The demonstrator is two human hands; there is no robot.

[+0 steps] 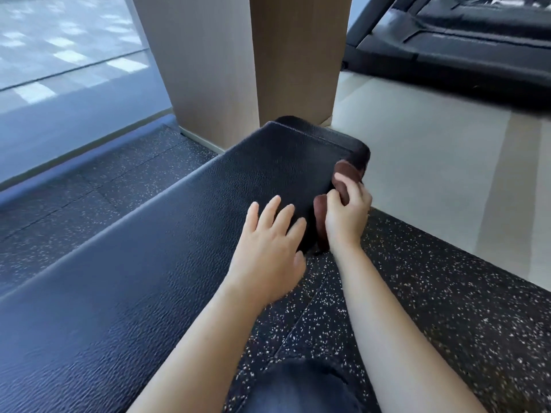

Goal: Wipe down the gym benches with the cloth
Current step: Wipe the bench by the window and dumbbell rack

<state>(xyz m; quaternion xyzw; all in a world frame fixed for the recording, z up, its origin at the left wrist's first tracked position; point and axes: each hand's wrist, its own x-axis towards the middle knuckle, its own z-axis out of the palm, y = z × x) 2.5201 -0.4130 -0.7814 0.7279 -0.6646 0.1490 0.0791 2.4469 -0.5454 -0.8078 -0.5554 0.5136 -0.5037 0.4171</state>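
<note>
- Our knee (301, 386), in dark denim, sits lowest in view, over the black speckled rubber floor (447, 308).
- Both bare forearms reach forward from either side of that knee towards the black padded bench (149, 278), which runs from the lower left up to its rounded far end.
- Our left hand (268, 242) lies on the bench top near its right edge, fingers straight and spread wide, holding nothing.
- Our right hand (347, 216) is just beside it, at the bench's right side, with fingers curled round the brown cloth (346, 174).
- We see the cloth bunched up: part of it bulges out beyond the knuckles against the bench's far right corner, and part hangs below the hand along the side edge of the pad.
- How much of the cloth touches the pad's side we cannot tell, since the hand covers it.
- Past the bench end stands a tan wooden pillar (238, 61), with a large window (59, 84) to its left.
- A pale floor (417, 159) lies to the right, and a dark treadmill (462, 40) sits in the upper right corner.
</note>
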